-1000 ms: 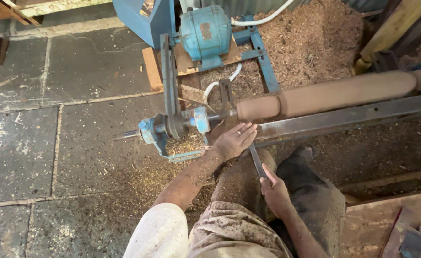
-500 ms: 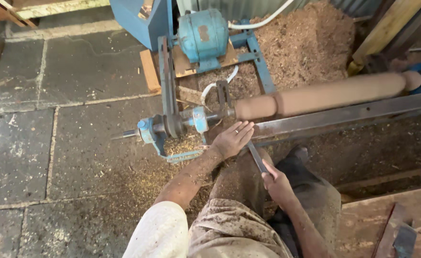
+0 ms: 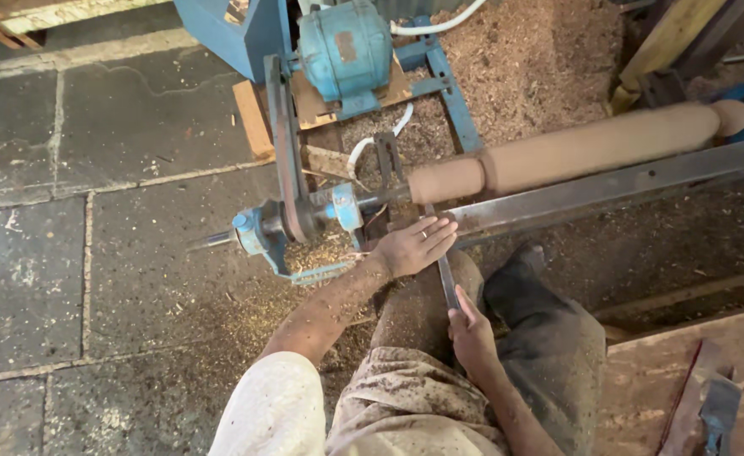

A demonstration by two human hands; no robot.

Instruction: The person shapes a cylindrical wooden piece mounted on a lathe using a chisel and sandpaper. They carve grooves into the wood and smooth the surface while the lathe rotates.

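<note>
So my left hand (image 3: 414,245) lies flat and open on the chisel (image 3: 446,274), pressing its front end down just below the wooden pole (image 3: 575,152). My right hand (image 3: 471,331) is closed around the back end of the chisel, near my knee (image 3: 549,329). The two hands are apart, one at each end of the tool.

A second ago the chisel slanted more and its tip sat lower, away from the pole. Now it runs straighter and the tip reaches up to the thin left end of the pole. I think that means the cutting is about to start or has just started there.

The pole lies sideways above the long metal bar (image 3: 625,181). At the left end of the pole sits a wheel with a dark belt (image 3: 286,152), and the belt runs up to a blue motor (image 3: 344,46) above and left of the pole. The motor has a small rusty patch on top. I see no boxes, labels or signs. Sawdust (image 3: 524,59) lies thick above the pole, and grey stone floor (image 3: 76,194) is far to its left.
</note>
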